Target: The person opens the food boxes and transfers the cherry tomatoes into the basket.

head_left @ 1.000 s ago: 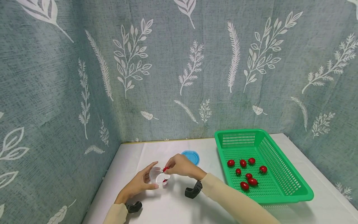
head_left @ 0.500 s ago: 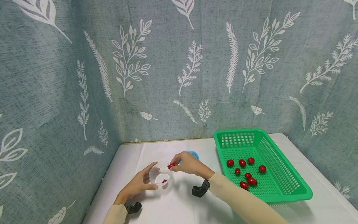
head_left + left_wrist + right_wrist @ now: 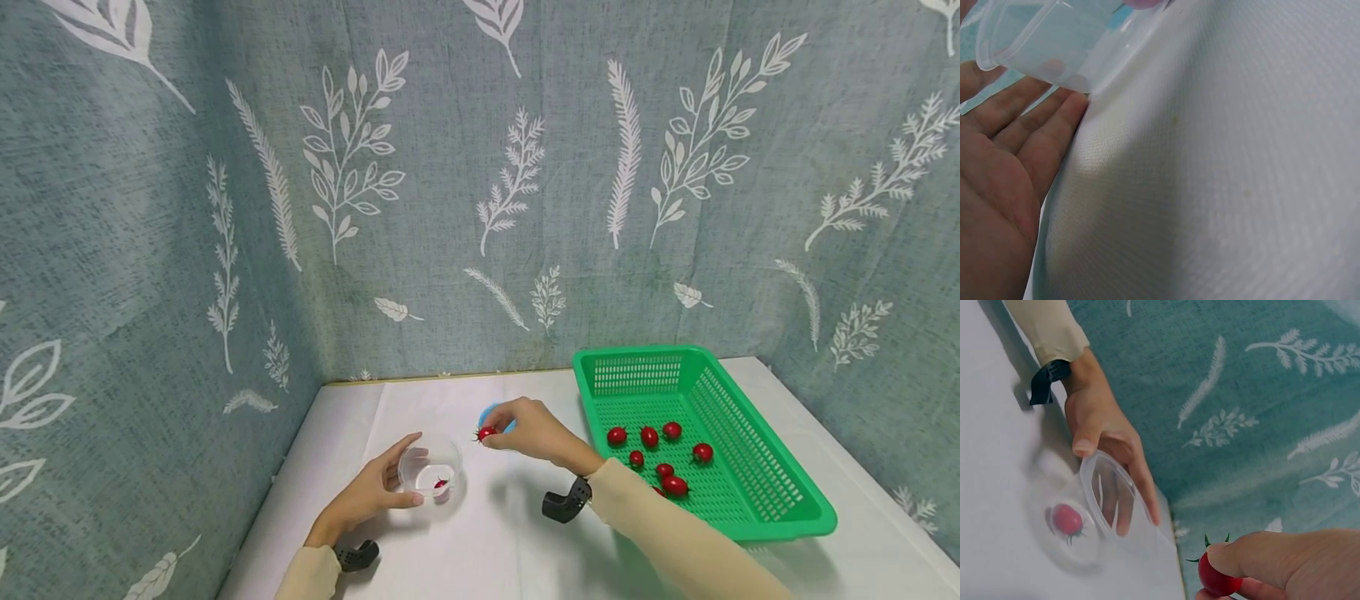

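My left hand holds a clear round plastic container, thumb on its near side and fingers around the left and far side. The container stands on the white table with one red cherry tomato inside. In the left wrist view, fingertips touch the wall of the container. To the right of it, my right hand pinches another cherry tomato, its green calyx showing, between thumb and fingers above the table. Partly hidden behind that hand lies a blue lid.
A green slotted basket with several cherry tomatoes stands on the right of the table, close to my right forearm. Patterned grey-green curtain closes off the back and left side.
My right hand has moved right and slightly back with the tomato, from over the container toward the blue lid. My left hand and the container have stayed put.
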{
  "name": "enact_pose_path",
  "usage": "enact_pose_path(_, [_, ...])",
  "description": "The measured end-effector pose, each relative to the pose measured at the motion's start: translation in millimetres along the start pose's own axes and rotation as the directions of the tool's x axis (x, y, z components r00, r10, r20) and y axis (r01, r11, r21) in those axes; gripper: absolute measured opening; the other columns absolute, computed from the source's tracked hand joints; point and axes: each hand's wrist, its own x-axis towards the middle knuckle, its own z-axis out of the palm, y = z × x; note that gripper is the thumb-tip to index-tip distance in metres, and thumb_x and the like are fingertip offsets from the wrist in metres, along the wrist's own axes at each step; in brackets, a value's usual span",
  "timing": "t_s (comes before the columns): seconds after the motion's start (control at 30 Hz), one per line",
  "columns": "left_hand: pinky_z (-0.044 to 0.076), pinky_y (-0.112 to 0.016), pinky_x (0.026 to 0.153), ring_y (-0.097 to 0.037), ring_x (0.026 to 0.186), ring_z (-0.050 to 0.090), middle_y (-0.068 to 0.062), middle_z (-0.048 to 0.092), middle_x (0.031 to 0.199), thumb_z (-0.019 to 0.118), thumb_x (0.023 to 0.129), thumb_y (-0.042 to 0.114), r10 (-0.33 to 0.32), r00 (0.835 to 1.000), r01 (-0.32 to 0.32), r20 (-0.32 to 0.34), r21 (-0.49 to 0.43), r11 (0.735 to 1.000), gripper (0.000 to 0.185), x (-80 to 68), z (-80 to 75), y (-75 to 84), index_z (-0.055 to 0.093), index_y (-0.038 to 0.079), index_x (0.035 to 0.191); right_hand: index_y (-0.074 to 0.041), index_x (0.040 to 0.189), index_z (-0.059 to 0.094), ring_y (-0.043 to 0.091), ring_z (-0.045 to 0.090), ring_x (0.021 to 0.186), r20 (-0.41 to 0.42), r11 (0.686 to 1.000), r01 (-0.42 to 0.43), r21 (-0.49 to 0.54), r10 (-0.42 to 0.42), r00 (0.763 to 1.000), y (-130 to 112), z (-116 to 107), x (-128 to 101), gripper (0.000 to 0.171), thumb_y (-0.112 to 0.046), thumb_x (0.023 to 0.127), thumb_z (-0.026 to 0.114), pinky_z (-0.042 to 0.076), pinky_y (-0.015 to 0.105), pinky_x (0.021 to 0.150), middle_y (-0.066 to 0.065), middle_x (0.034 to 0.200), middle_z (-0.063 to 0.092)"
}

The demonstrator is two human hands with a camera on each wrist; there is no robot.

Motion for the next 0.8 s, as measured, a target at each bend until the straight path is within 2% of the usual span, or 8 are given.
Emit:
enact_pose_path(0.23, [0.028,-0.061,0.117,-0.045,0.151,0.025,-0.020,0.021,0.168,0.088,0.084,0.018,-0.004,1.000,0.004,-0.003,0.012,1.000,0.103,-0.3,-0.3,1.3,0.025,0.018,0.165,-0.018,0.101,0.078,0.018,0.064,0.087,-0.033,0.998,-0.055,0.010,0.055,0.998,11.2,-14.2,-9.1,0.014,-0.025,0.090,0.082,0.053,0.035,0.072,-0.008,0.089,0.070])
enact_pose_path(0.57, [0.029,-0.060,0.117,-0.043,0.150,0.027,-0.021,0.022,0.167,0.087,0.085,0.016,-0.003,1.000,0.003,0.005,-0.002,1.000,0.102,0.0,-0.4,0.2,0.024,0.017,0.165,-0.017,0.103,0.078,0.015,0.062,0.087,-0.058,0.999,-0.036,-0.029,0.035,0.998,21.4,-34.1,-22.3,0.013,-0.025,0.092,0.079,0.052,0.034,0.067,-0.008,0.092,0.072])
enact_pose_path(0.8, [0.029,-0.060,0.117,-0.043,0.150,0.029,-0.021,0.024,0.166,0.087,0.085,0.015,0.008,1.000,-0.008,0.005,-0.003,1.000,0.103,0.6,-0.6,0.2,0.023,0.016,0.165,-0.019,0.103,0.078,0.023,0.062,0.091,-0.063,0.994,-0.097,0.042,0.100,0.993,32.8,-49.8,-31.4,0.011,-0.026,0.094,0.078,0.056,0.042,0.069,-0.003,0.095,0.069])
